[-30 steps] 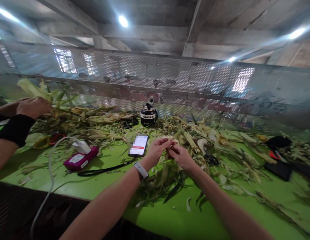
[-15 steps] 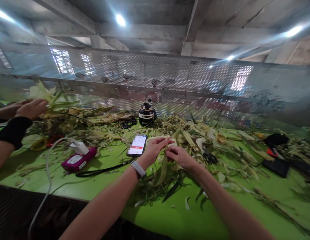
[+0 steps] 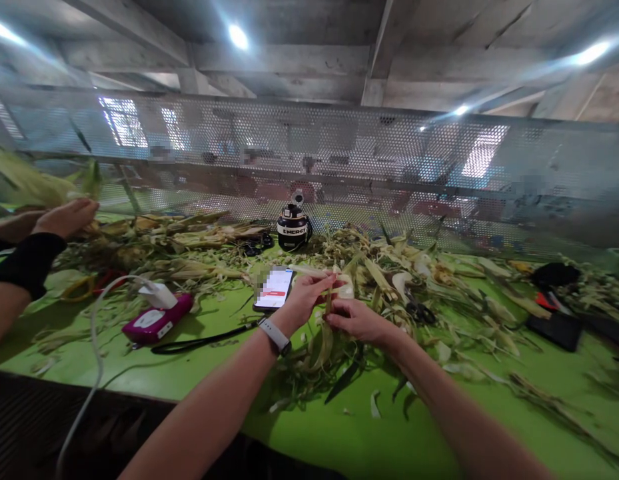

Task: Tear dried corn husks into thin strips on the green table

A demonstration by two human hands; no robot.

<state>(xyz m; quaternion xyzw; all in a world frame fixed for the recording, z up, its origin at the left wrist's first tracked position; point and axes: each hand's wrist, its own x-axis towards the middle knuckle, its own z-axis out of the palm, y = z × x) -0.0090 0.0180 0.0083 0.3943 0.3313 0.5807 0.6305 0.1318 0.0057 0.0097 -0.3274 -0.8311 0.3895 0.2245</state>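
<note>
My left hand is closed around a pale, slender ear of corn held level over the green table. My right hand sits just below and right of it, fingers pinched on a green husk leaf that hangs down from the ear. A grey band is on my left wrist. A pile of stripped husks lies right behind both hands.
A phone with a lit screen lies left of my hands, a magenta power bank with a white cable further left. A black jar stands at the back by the perforated metal fence. Another person's hands work husks at far left. Dark items lie right.
My right hand has dropped lower, pulling the husk leaf down from the ear. The person at left has shifted their leaves further left.
</note>
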